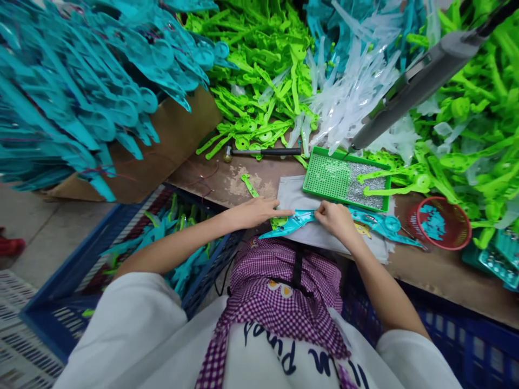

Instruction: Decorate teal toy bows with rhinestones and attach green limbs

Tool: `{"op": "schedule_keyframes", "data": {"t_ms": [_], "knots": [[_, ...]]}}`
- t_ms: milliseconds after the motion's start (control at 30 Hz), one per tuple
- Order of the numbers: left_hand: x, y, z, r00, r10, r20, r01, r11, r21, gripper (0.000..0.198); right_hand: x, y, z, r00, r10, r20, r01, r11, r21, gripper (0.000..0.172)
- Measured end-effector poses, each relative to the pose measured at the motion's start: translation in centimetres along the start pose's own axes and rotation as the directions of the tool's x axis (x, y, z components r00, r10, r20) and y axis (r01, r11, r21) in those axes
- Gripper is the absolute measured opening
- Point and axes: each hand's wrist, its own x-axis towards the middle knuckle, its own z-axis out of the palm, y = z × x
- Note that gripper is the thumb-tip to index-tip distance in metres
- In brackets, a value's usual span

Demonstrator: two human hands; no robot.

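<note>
A long turquoise plastic shell part lies on a grey cloth at the table's front edge. My left hand rests flat at its left part, one digit stretched along the upper edge. Under that hand a lime green piece shows in part. My right hand is closed in a pinch over the shell's middle; whatever is between the fingertips is hidden. To its right lies another turquoise shell, with a yellow piece beside it.
Behind the cloth stands a green tray of small metal pieces, under a hanging grey screwdriver. A red basket is at right. A black-handled tool lies behind. Piled green levers, white pieces, and boxed turquoise parts surround the area.
</note>
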Motion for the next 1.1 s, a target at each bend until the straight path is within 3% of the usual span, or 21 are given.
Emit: {"op": "schedule_keyframes", "data": {"t_ms": [233,400,533,700,867,1100], "knots": [[-1.5,0.1,1.7,0.968,-0.141,-0.209,0.070,0.946,-0.317,0.045,-0.5,0.5,1.2,0.997,-0.002,-0.073,0.007,0.998,0.063,0.023],[-2.2,0.9,3.4,0.913,-0.237,-0.332,0.122,0.936,-0.331,0.036,-0.3,1.2,1.6,0.995,-0.001,-0.103,0.017,0.988,0.152,0.022],[-1.9,-0.3,3.9,0.860,-0.306,-0.409,0.167,0.925,-0.341,0.033,-0.6,1.9,1.8,0.993,0.031,-0.114,-0.002,0.968,0.251,0.020],[-2.2,-2.6,4.0,0.805,-0.406,-0.434,0.227,0.885,-0.407,0.040,-1.1,2.0,1.9,0.987,0.076,-0.140,-0.036,0.962,0.271,0.021],[-2.5,-3.4,5.1,0.735,-0.487,-0.471,0.241,0.837,-0.491,0.046,-2.6,0.8,2.0,0.972,0.059,-0.226,-0.035,0.993,0.112,0.021],[-2.1,-4.2,5.8,0.726,-0.514,-0.457,0.233,0.809,-0.539,0.033,-4.6,0.4,2.9,0.923,-0.032,-0.384,0.089,0.987,0.132,0.034]]}}
